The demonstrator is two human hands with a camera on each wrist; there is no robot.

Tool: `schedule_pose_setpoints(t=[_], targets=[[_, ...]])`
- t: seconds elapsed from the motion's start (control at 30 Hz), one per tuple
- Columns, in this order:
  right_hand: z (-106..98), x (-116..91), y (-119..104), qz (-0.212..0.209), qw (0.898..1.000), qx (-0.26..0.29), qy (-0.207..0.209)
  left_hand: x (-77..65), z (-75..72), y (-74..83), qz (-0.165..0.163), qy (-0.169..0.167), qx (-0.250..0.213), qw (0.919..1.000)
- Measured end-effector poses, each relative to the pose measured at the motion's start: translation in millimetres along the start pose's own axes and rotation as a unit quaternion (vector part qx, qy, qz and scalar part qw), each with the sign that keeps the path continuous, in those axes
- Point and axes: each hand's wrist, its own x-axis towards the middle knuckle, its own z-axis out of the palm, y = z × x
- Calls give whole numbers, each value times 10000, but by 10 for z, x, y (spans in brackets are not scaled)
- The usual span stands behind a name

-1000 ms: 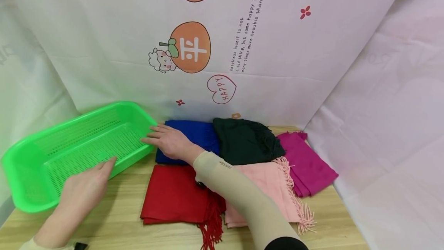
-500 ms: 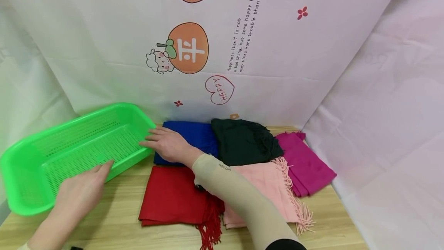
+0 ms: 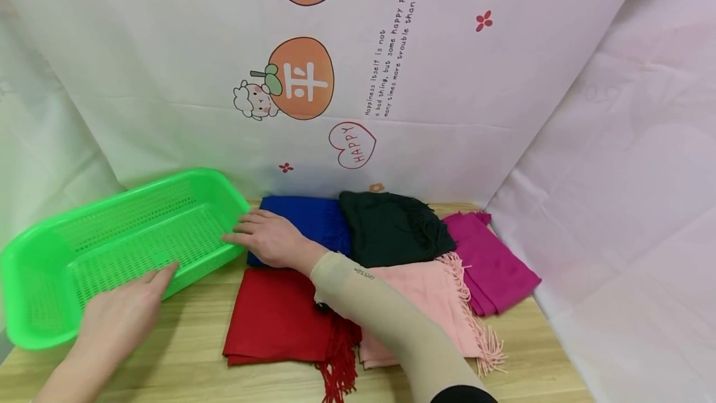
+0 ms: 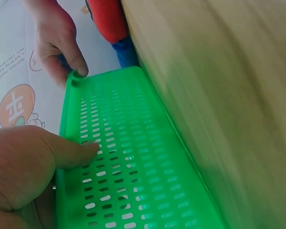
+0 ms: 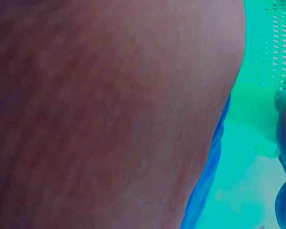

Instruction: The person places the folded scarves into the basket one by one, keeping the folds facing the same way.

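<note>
A long green plastic basket with slotted walls stands at the left of the table, nothing inside it. My left hand grips its near long rim; in the left wrist view the thumb presses the outer wall while the fingers go over the rim. At the basket's right end, my right hand holds the corner, its thumb outside the rim in the left wrist view. Under that hand lies a folded blue scarf, partly hidden. The right wrist view is mostly filled by skin, with the basket's green wall at its edge.
Folded fringed scarves lie to the right: red, dark green, pink and magenta. My right forearm crosses over the red and pink ones. A white printed cloth hangs behind the wooden table.
The whole head view shifts slightly left. My left hand has slid a little left and nearer me along with the basket's near side; both hands keep their hold. The scarves stay put.
</note>
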Motion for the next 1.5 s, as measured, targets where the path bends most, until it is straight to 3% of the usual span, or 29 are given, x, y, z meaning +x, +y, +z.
schedule_pose_setpoints(t=[0.3, 0.67, 0.97, 1.5], targets=[[-14, -52, -12, -18, 9999, -100, 82, -28, 56, -25, 287, 395, 61, 9988], [-74, -104, -104, 38, 9999, -140, -62, -36, 44, -40, 246, 354, -23, 9991], [-131, -143, -199, 24, 10000, -79, -55, -38, 29, -82, 94, 51, 36, 9999], [-242, -133, -429, 261, 9993, -20, -282, -77, 29, -255, 209, 515, 24, 9985]])
